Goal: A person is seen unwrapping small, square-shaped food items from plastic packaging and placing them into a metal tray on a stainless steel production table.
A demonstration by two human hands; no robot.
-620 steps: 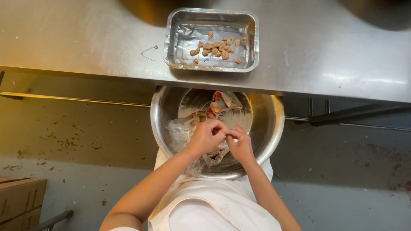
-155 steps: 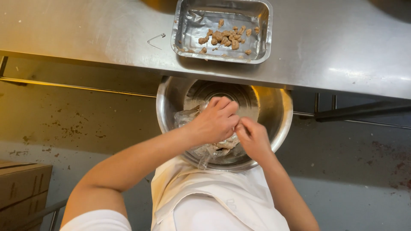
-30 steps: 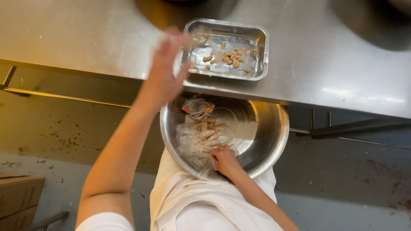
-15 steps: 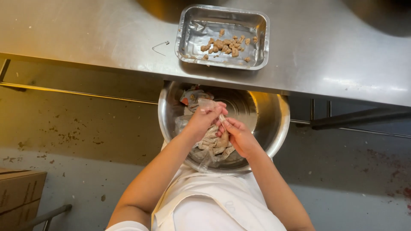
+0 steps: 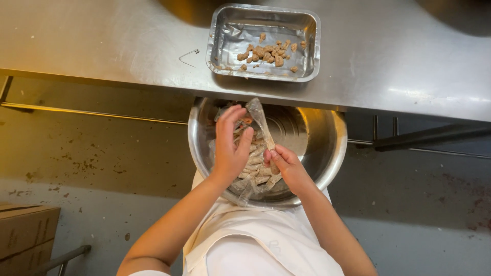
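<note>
Currently both hands over bowl [image 5: 317,153] below counter [image 5: 102,46]: left hand [image 5: 230,148] loosely open, resting on bag [image 5: 250,174] of pieces; right hand [image 5: 284,163] pinches one piece [image 5: 269,145]; tray [image 5: 225,36] on counter

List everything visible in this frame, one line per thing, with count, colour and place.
Steel bowl: one, silver, on the person's lap below the counter edge.
Clear plastic bag: one, holding pale stick-shaped pieces, inside the bowl.
Foil tray: one, silver, on the counter above the bowl.
Brown chunks: a small heap, in the tray.
Steel counter: one, grey, across the top.
Safety pin: one, metal, left of the tray.
Cardboard box: one, brown, lower left.
Left hand: over the bag.
Right hand: pinching the bag.
</note>
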